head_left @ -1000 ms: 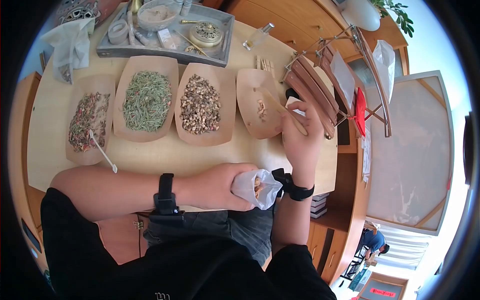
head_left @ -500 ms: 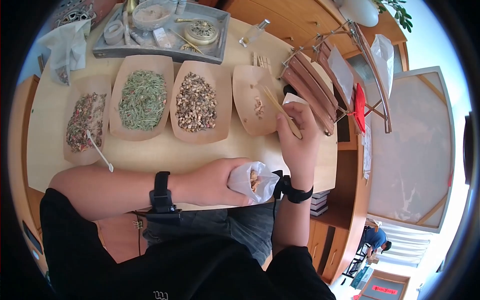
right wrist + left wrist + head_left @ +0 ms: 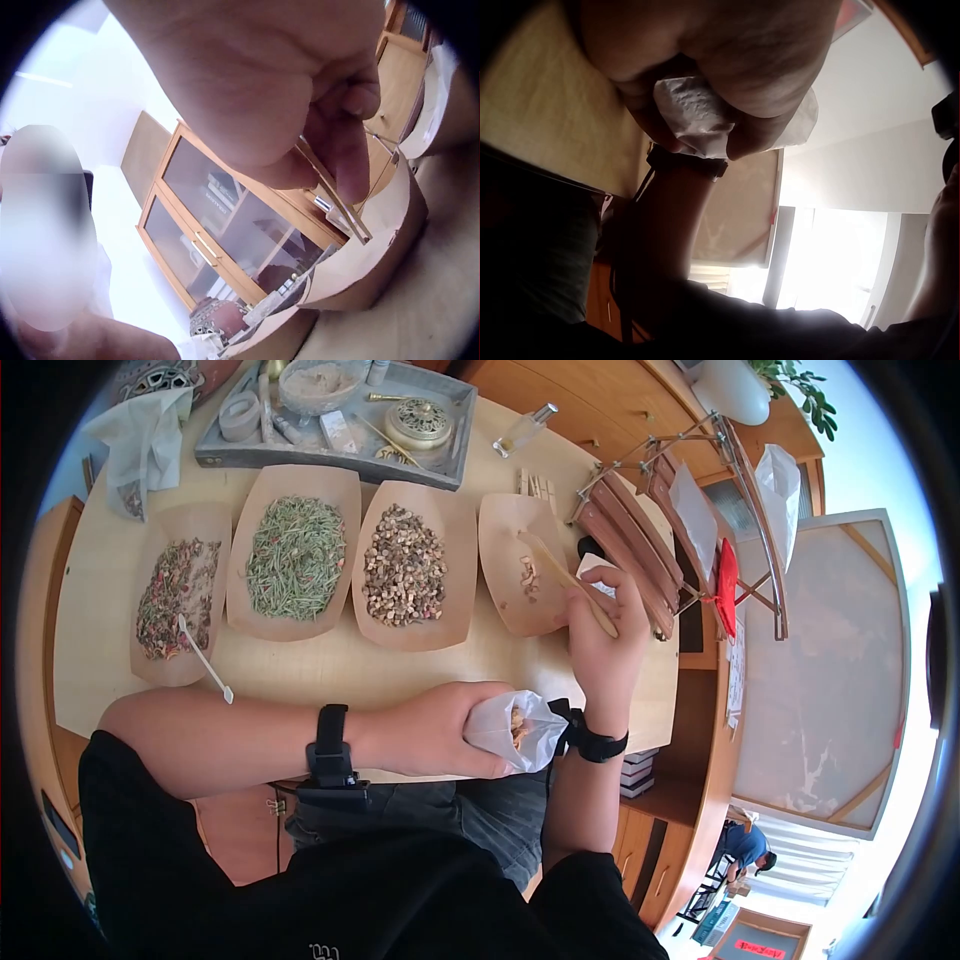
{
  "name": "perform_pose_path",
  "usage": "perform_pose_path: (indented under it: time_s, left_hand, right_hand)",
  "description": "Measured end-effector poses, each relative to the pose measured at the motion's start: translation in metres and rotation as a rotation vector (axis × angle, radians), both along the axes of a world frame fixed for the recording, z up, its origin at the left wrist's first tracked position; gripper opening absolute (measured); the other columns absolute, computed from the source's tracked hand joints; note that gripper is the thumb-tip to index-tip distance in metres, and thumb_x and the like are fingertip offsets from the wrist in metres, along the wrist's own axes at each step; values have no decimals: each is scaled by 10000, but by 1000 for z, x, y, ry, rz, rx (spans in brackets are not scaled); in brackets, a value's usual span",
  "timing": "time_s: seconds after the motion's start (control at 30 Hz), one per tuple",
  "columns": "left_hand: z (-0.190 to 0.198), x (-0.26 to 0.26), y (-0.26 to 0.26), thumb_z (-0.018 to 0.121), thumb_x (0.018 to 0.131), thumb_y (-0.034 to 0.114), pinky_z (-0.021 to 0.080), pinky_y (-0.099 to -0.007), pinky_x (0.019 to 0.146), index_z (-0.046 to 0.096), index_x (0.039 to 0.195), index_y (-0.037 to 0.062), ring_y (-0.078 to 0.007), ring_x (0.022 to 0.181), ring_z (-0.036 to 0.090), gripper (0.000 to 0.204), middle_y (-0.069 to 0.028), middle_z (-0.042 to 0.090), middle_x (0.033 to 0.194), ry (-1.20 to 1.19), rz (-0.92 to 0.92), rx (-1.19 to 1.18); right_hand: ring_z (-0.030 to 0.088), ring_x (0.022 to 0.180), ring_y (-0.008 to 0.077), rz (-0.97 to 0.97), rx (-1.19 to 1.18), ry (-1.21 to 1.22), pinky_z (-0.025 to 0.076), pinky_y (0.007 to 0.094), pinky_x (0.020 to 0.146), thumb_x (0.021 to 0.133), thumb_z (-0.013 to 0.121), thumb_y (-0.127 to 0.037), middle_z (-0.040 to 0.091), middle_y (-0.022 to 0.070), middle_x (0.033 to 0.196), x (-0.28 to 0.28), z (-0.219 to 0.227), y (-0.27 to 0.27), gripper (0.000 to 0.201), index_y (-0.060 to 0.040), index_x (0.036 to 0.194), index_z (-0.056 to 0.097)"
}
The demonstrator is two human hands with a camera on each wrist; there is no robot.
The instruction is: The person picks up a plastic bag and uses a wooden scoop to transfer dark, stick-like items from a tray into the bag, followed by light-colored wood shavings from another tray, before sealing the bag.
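My left hand [image 3: 440,728] grips a white translucent bag [image 3: 488,730] whose open mouth shows tan pieces [image 3: 518,728] inside. In the left wrist view, the fingers of this hand [image 3: 727,52] wrap round the bag [image 3: 694,112]. My right hand [image 3: 608,650] pinches wooden tweezers [image 3: 604,620]. Their tips lie over the rightmost paper tray [image 3: 500,535], close to a few tan pieces [image 3: 530,575]. The right wrist view has the right hand [image 3: 262,90] above, with the tweezers [image 3: 341,199] pointing down over a tray [image 3: 360,262]; whether the tips touch anything is unclear.
Three more paper trays hold brown chopped pieces [image 3: 405,570], green needles [image 3: 295,560] and a mixed blend [image 3: 180,595]. A white stick [image 3: 205,660] leans on the leftmost. Behind are a grey tray [image 3: 330,458] and glass bottle [image 3: 525,430]; a wooden rack [image 3: 630,540] stands right.
Over the last half second the tweezer tips have moved slightly left above the rightmost tray. The left hand still grips the bag, and the head view has shifted a little.
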State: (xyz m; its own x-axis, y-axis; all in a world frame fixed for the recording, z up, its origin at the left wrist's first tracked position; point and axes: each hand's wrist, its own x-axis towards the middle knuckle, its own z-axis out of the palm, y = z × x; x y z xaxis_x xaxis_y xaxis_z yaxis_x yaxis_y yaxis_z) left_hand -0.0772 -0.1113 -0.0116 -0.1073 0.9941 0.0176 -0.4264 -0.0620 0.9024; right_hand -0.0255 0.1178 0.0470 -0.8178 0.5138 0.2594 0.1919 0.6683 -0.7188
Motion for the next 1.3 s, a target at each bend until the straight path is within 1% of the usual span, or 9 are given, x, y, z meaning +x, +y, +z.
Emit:
perform_pose_path:
  time_s: [0.17,0.27,0.4,0.5,0.63,0.7,0.77,0.93,1.3]
  left_hand:
    - [7,0,-2,823,906,81,528,-338,1044,560,1445,-3,-140,1158,636,606,-64,683,1267,-28,37,-24]
    - [4,-1,0,828,902,67,517,-338,1067,537,1465,1,-129,1192,622,638,-54,668,1305,-76,59,-37]
    - [3,0,2,834,905,60,498,-333,1091,524,1476,12,-113,1220,606,651,-44,651,1344,-191,62,-18]
    - [2,2,5,833,901,49,504,-332,1085,531,1471,16,-114,1219,610,646,-37,653,1334,-163,62,36]
    - [0,3,3,831,891,37,511,-329,1076,545,1460,17,-117,1217,617,637,-36,657,1320,-120,92,20]
    - [2,0,0,839,876,34,520,-334,1066,547,1465,17,-128,1211,627,657,-46,662,1306,-53,59,-6]
    - [7,1,-3,821,893,47,529,-333,1040,558,1444,10,-132,1172,635,612,-50,668,1281,-31,24,-28]
    - [3,2,-3,806,901,85,545,-345,977,601,1363,17,-150,1099,660,510,-65,693,1197,24,4,-14]
    - [0,3,0,824,859,-12,525,-339,1060,570,1432,16,-137,1190,633,627,-54,678,1281,42,-26,-50]
  right_hand:
    - [679,664,167,31,-426,256,502,263,621,968,681,1,711,82,828,30,27,-4,176,-25,1078,546]
    - [665,621,217,287,-523,368,495,303,579,940,824,-201,680,115,774,73,34,2,383,-91,999,462]
    - [738,740,276,416,-350,273,580,355,667,922,800,-73,752,299,901,121,46,3,286,-42,1000,527]
    - [746,808,297,441,-330,291,598,365,728,910,808,-98,753,282,890,135,46,-4,291,-7,1039,563]
    - [678,749,221,326,-339,330,524,312,629,901,869,-270,725,195,872,132,40,-12,430,-31,1046,542]
    - [734,849,285,227,-432,491,597,362,778,937,741,-71,755,233,1024,119,33,-10,244,6,1097,573]
    - [715,871,181,-8,-252,242,563,303,804,965,694,-28,763,151,1050,95,31,-20,187,30,1126,620]
    - [701,857,120,4,-80,-92,534,280,783,912,748,-22,795,93,996,74,4,-14,320,25,1221,678]
    - [750,871,189,6,-6,-54,530,310,757,875,789,-46,802,115,1091,64,9,-45,368,-19,1231,699]
